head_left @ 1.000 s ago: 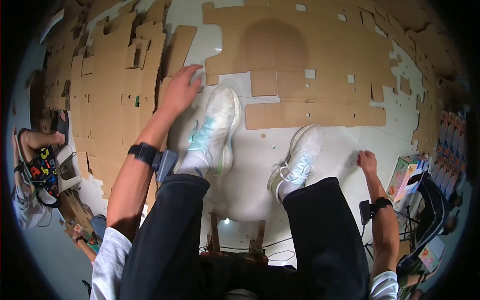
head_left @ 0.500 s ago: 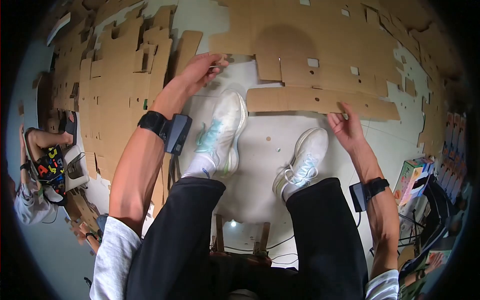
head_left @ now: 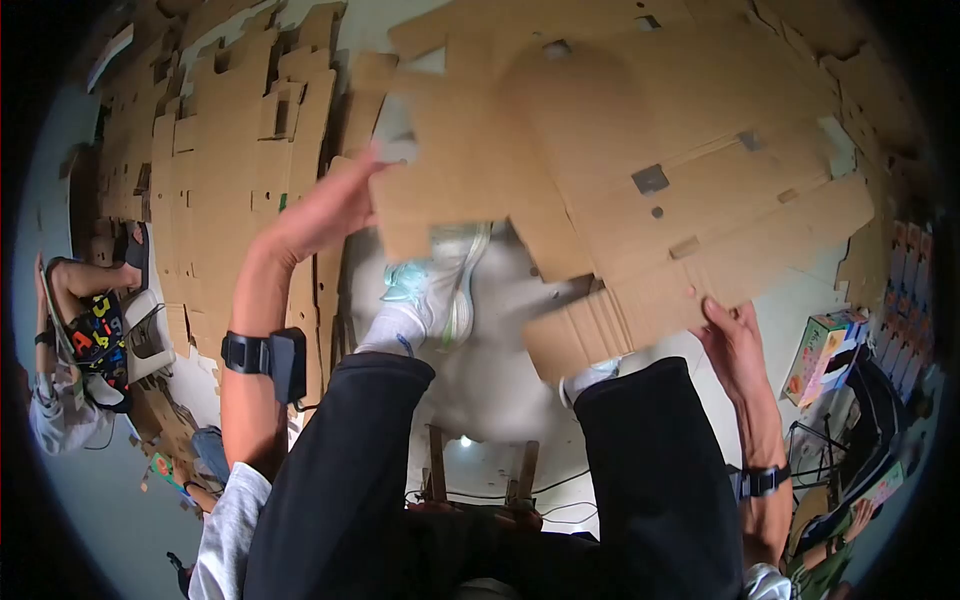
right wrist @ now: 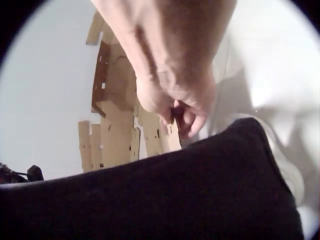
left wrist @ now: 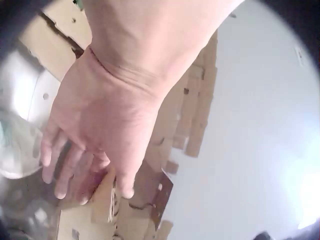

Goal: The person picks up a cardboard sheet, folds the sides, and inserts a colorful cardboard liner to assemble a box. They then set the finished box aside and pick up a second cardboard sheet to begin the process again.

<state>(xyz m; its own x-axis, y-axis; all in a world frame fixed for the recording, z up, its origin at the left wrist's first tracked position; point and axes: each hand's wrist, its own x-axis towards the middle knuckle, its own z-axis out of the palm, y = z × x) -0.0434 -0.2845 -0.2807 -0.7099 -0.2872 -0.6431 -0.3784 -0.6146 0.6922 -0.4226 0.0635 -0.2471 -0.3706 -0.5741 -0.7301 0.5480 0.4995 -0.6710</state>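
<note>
A large cut cardboard sheet [head_left: 620,130] is held up off the floor, tilted, with slots and small holes in it. My left hand [head_left: 330,205] grips its left edge; in the left wrist view the thumb of that hand [left wrist: 112,120] lies on one side of the cardboard edge [left wrist: 106,200] and the fingers on the other. At the near right edge my right hand [head_left: 738,350] pinches the sheet's front strip [head_left: 630,325]. The right wrist view shows the same hand [right wrist: 177,95] with thumb and fingers around the cardboard edge [right wrist: 173,136].
More cardboard sheets [head_left: 230,170] lie on the floor to the left. Below the raised sheet are a white shoe [head_left: 440,290] and my black-trousered knees [head_left: 640,440]. A colourful box [head_left: 822,355] stands at the right. Other people sit at the far left and lower right.
Both hands have taken hold of the large sheet. It has risen from the floor, tilted and come nearer, now covering much of the shoes.
</note>
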